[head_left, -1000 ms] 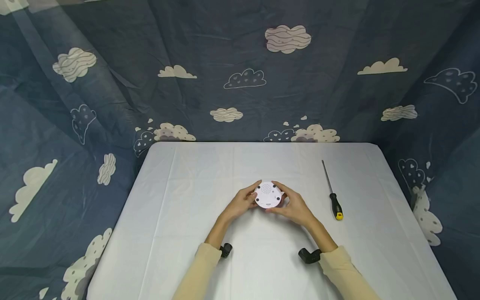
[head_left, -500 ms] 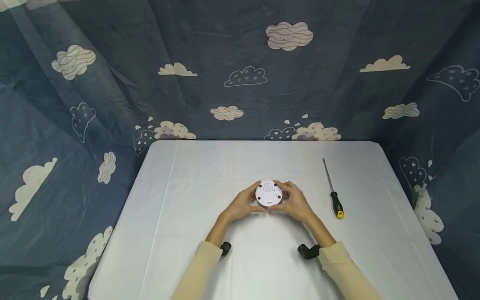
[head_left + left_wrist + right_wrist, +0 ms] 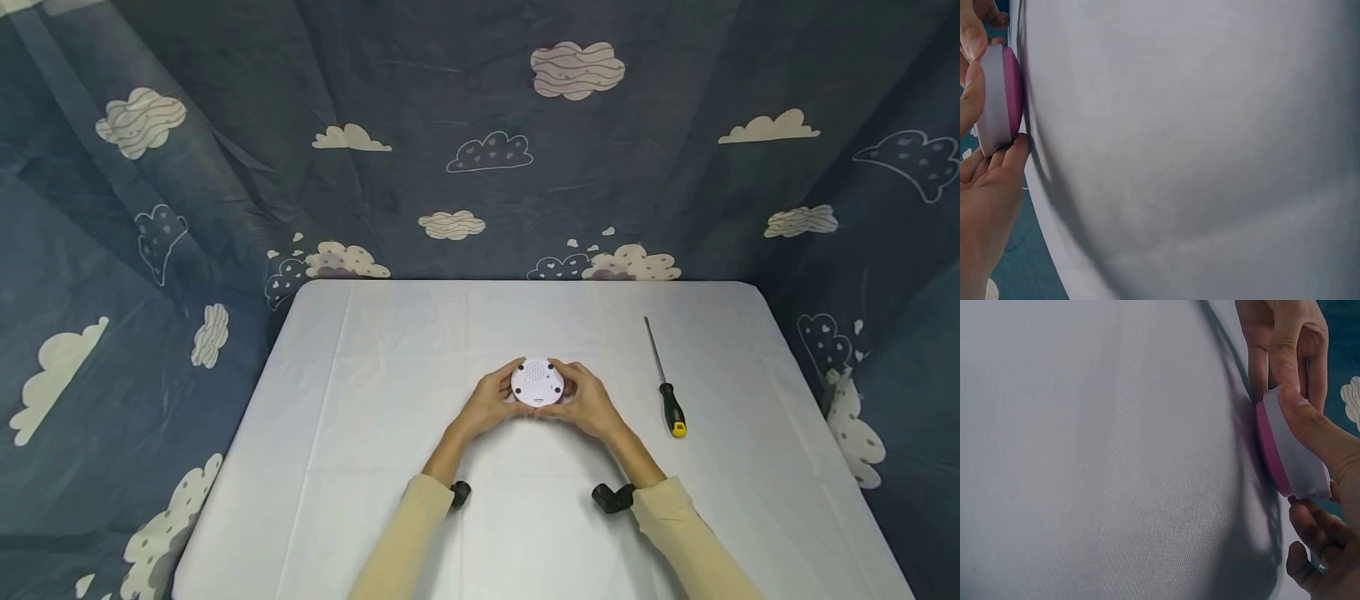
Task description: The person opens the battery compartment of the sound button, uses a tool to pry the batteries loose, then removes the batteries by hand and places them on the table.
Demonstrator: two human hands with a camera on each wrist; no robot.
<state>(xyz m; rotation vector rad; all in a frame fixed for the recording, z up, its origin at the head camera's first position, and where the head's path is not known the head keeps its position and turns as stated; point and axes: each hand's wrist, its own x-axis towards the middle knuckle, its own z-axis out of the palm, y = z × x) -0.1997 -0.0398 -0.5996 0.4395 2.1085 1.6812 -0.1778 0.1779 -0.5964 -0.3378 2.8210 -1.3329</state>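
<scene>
Evidently the handling is at an early stage: the round white device [image 3: 537, 382], just below and right of the head view's centre, is held between both hands, and its casing looks closed. The left hand [image 3: 483, 407] grips one side of the rim, the right hand [image 3: 592, 406] the other; the dark-dotted white face is up, the pink side [image 3: 1014, 94] down towards the white table [image 3: 405, 350]. Any work with the screwdriver [image 3: 668, 396], lying untouched at right, seems undone; whether anything is loosened, I cannot tell.
</scene>
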